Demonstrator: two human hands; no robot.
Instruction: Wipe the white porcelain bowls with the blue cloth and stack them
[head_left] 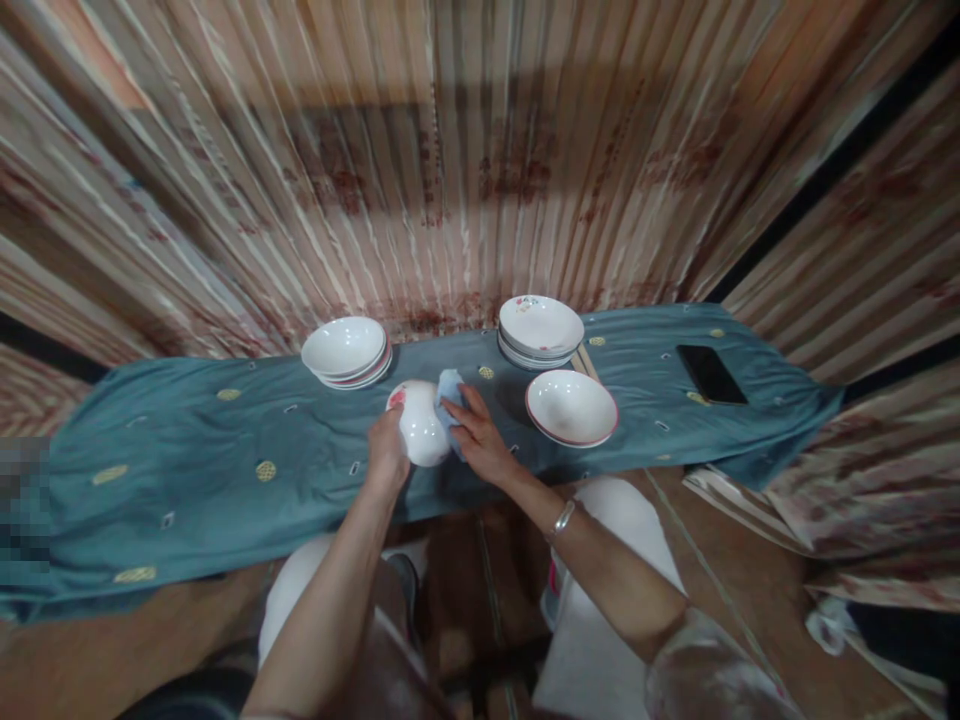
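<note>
A white bowl (424, 430) with a red flower motif is held up over the cloth-covered table, its rounded outside facing me. My left hand (387, 440) grips its left edge. With my right hand (480, 435) I press a light blue cloth (450, 388) against the bowl's right side, fingers closed on the cloth. To the right of that hand, a white bowl with a red rim (571, 405) rests on the table. Behind my left hand stands a stack of white bowls (345, 348). Farther back, right of the middle, is a stack of white plates (541, 325), the top one floral.
A teal cloth with yellow patterns (202, 440) covers the long narrow table. A black phone (711, 374) lies toward its right end. Pale sticks (583, 362) show beside the plate stack. A striped curtain (465, 180) hangs along the back.
</note>
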